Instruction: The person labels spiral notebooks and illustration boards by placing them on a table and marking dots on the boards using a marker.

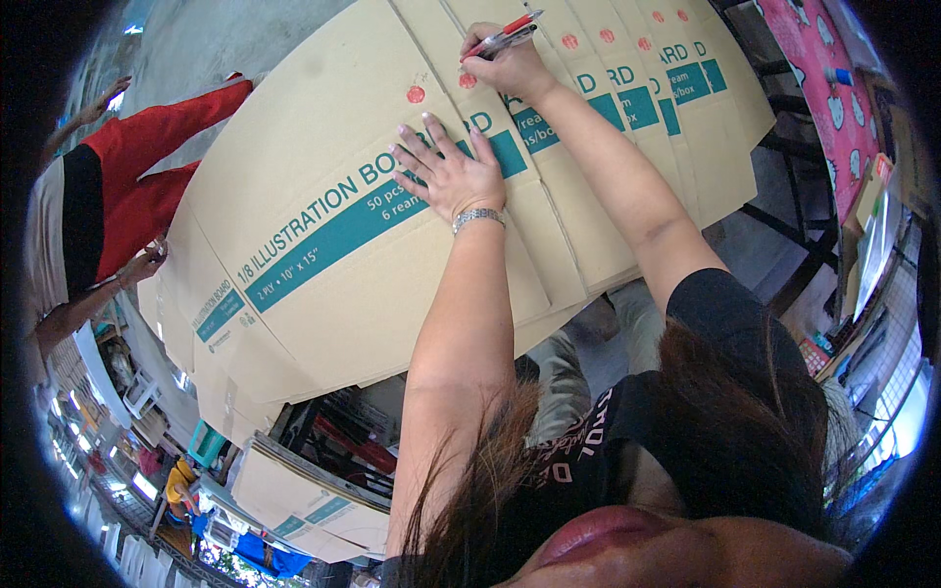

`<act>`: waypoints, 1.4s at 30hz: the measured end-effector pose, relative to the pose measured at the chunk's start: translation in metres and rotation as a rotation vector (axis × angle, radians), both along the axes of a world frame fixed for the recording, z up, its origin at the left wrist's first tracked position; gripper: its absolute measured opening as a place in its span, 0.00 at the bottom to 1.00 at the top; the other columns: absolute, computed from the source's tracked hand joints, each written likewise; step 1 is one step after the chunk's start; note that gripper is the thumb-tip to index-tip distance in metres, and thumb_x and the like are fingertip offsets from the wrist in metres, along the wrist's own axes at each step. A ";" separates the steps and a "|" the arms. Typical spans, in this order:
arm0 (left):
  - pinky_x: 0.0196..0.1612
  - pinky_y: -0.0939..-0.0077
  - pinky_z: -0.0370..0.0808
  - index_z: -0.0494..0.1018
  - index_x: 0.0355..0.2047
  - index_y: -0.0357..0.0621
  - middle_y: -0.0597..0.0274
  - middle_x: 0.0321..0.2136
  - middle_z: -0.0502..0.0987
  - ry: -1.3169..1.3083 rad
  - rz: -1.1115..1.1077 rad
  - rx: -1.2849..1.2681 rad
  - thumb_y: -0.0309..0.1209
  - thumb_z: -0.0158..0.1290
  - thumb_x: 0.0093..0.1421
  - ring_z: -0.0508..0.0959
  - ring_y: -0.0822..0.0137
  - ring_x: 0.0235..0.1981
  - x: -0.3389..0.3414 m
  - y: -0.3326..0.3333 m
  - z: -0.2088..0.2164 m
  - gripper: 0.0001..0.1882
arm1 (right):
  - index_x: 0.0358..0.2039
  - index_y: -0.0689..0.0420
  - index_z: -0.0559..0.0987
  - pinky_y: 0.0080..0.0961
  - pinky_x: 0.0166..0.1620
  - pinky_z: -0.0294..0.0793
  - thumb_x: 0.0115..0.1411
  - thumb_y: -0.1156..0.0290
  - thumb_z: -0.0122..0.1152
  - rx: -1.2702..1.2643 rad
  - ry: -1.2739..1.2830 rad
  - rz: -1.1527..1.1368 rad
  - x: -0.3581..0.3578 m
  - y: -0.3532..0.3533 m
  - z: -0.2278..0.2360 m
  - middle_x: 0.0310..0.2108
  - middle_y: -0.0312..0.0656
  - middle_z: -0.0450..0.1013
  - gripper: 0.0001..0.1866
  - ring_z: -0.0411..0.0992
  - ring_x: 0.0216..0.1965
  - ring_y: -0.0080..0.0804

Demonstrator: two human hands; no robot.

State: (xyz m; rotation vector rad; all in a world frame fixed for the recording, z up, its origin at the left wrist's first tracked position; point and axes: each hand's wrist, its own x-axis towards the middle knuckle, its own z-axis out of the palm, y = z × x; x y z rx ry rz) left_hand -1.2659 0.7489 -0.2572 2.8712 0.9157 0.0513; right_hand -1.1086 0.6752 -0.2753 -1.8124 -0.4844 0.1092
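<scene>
Flattened tan cardboard cartons [314, 127] with green bands and printed lettering lie overlapped in a stack before me. My left hand [456, 181] rests flat on the top carton, fingers spread, a metal-band watch [478, 218] on its wrist. Further up and to the right, my right hand [510, 73] is closed around what look like two pens [518, 26], one of them red. Its fingertips are down at the cardboard beside a round red stamp mark [468, 81]. Another red mark [416, 94] sits to the left, with small pen strokes above it. The pen tip is hard to make out.
At the left stands a person in red trousers [147, 206], a hand near the cartons' edge. More cardboard [304, 500] is stacked at the lower left. A pink patterned cloth [828, 98] and dark metal frames border the right. Someone in yellow [179, 485] is farther off.
</scene>
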 end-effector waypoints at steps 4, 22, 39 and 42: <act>0.67 0.48 0.34 0.49 0.67 0.52 0.50 0.68 0.44 0.004 -0.005 0.010 0.56 0.38 0.62 0.39 0.48 0.69 -0.001 0.001 -0.002 0.38 | 0.26 0.59 0.75 0.20 0.32 0.71 0.47 0.72 0.62 0.013 0.016 -0.022 0.001 0.000 0.000 0.23 0.35 0.73 0.07 0.71 0.27 0.21; 0.67 0.48 0.32 0.47 0.68 0.53 0.50 0.69 0.41 0.060 0.010 -0.008 0.57 0.35 0.63 0.38 0.48 0.70 0.000 0.000 0.003 0.37 | 0.23 0.59 0.73 0.23 0.29 0.69 0.46 0.72 0.61 0.003 -0.098 -0.133 -0.003 0.000 0.003 0.21 0.37 0.71 0.06 0.70 0.24 0.23; 0.67 0.49 0.33 0.48 0.67 0.52 0.50 0.69 0.42 0.049 0.000 0.006 0.56 0.38 0.62 0.37 0.48 0.70 0.001 -0.002 0.003 0.38 | 0.22 0.60 0.74 0.24 0.29 0.70 0.47 0.71 0.60 0.046 -0.109 -0.153 -0.001 0.000 0.004 0.19 0.38 0.71 0.06 0.70 0.23 0.27; 0.67 0.49 0.33 0.48 0.67 0.52 0.50 0.69 0.42 0.055 0.007 -0.006 0.56 0.38 0.62 0.38 0.48 0.70 -0.001 0.000 0.003 0.38 | 0.22 0.60 0.73 0.24 0.28 0.69 0.47 0.71 0.59 -0.032 -0.134 -0.121 -0.005 -0.002 0.007 0.20 0.39 0.71 0.06 0.70 0.22 0.27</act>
